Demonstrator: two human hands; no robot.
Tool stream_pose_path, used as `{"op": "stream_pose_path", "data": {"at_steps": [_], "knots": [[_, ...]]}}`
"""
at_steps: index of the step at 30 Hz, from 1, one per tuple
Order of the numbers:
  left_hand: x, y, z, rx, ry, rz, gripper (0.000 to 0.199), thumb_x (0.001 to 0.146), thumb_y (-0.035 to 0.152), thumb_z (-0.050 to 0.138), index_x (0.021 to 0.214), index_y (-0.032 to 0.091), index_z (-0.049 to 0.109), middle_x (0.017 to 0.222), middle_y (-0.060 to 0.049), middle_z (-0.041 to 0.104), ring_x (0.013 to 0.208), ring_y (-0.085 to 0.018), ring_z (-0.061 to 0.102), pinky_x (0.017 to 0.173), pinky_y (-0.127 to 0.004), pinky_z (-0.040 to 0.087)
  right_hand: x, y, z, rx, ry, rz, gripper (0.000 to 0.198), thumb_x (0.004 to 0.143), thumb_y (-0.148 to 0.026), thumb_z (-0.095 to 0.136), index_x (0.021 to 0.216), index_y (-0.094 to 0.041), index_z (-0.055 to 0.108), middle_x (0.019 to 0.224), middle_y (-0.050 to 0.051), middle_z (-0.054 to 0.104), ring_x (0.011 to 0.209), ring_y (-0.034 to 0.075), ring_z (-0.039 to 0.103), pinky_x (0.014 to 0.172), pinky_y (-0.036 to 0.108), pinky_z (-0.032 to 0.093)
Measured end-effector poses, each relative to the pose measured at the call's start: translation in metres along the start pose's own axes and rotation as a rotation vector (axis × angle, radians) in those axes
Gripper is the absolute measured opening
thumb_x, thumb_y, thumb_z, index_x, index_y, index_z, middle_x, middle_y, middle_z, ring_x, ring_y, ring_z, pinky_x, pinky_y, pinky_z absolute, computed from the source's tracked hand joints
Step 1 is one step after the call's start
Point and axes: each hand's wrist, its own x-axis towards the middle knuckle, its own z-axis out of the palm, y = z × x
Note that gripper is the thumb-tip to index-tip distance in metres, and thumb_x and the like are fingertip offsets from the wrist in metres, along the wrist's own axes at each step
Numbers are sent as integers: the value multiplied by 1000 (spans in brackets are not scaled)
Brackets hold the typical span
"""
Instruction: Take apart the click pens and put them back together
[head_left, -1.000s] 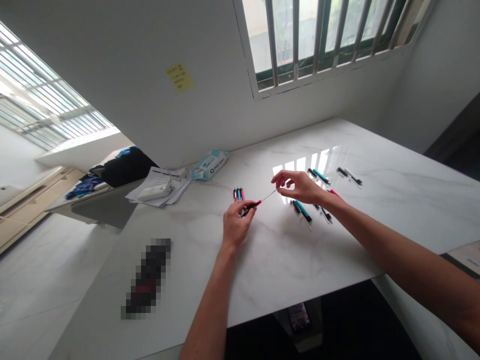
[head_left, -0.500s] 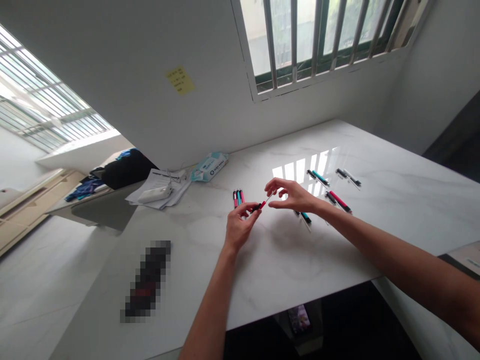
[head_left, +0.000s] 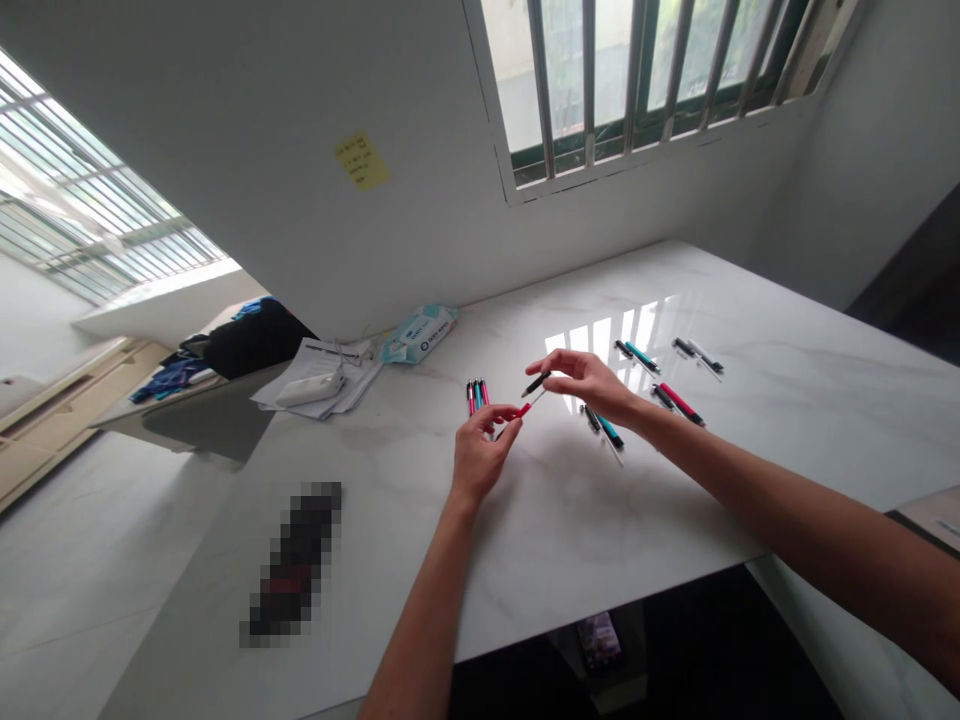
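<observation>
My left hand (head_left: 478, 458) pinches a red pen barrel (head_left: 524, 410) between thumb and fingers. Out of its end a thin pale refill (head_left: 537, 398) points toward the right hand. My right hand (head_left: 589, 386) grips a small black pen section (head_left: 535, 383) in its fingertips, just above the refill and apart from the barrel. Behind the left hand lie several slim pens (head_left: 477, 394), red and teal, side by side. Close to the right hand is a teal barrel (head_left: 611, 433) with a black section (head_left: 592, 419) and a refill beside it.
Farther right rest a red barrel (head_left: 681, 404), another teal barrel (head_left: 641, 356) and a white barrel (head_left: 703, 354), each with loose parts. A wipes pack (head_left: 420, 334) and papers (head_left: 352, 388) lie at the back left. A pixelated dark object (head_left: 296, 560) sits front left.
The black section has gone from the left hand's fingers to the right hand's, up and right. The right fingers have closed on it. The left hand has barely moved.
</observation>
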Motion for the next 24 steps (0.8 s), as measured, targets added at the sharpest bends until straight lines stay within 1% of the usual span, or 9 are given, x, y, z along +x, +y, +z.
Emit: {"op": "stream_pose_path", "data": {"at_steps": [1,2,4,6,8,11,16,24], "knots": [[0,-1,-2,34,48,-8,14,89,35,72,96,25,79,100,-4,80,88,-19,69,80,-32,51,2,-2,-6,-1,36,-5,20,86,-36,74,98,-22,67,115,9,78,112,24,72,97,42,56],[1,-2,-4,68,94,-13,13,88,33,71,95,25,78,99,-3,79,87,-19,69,81,-32,51,3,-3,-12,-49,62,-17,18,87,-34,72,100,-22,67,109,8,79,106,23,73,96,43,56],[2,-4,-8,133,160,-6,11,88,30,70,95,25,77,97,-2,77,86,-19,67,84,-33,51,4,-5,-22,-258,78,-67,15,85,-27,70,100,-22,70,99,6,79,96,22,74,94,43,57],[3,-7,-11,180,191,10,11,88,27,68,95,25,76,96,-2,76,86,-19,67,88,-34,51,3,-5,-29,-487,59,-138,17,83,-20,68,98,-23,75,98,5,78,93,22,72,92,42,57],[3,-8,-13,196,198,19,11,87,26,68,95,26,76,96,-2,76,87,-19,67,89,-34,51,1,-4,-30,-602,37,-195,22,82,-14,66,97,-24,78,101,5,77,93,22,72,91,41,57],[3,-8,-12,197,191,23,11,86,25,67,94,26,75,95,-2,76,87,-20,67,87,-34,52,0,-2,-28,-612,6,-220,27,82,-12,65,99,-26,80,103,5,77,93,21,72,89,39,58],[3,-4,-9,184,172,36,11,86,24,67,92,26,75,93,-3,74,88,-20,68,87,-33,53,0,3,-24,-608,-23,-222,25,85,-14,67,101,-27,81,105,5,77,95,22,72,89,41,58],[1,-2,-8,181,150,34,10,86,22,68,92,25,76,94,-2,74,88,-20,67,87,-34,52,-1,3,-19,-611,-58,-230,24,86,-14,68,101,-28,81,103,4,77,96,22,72,90,39,57]]}}
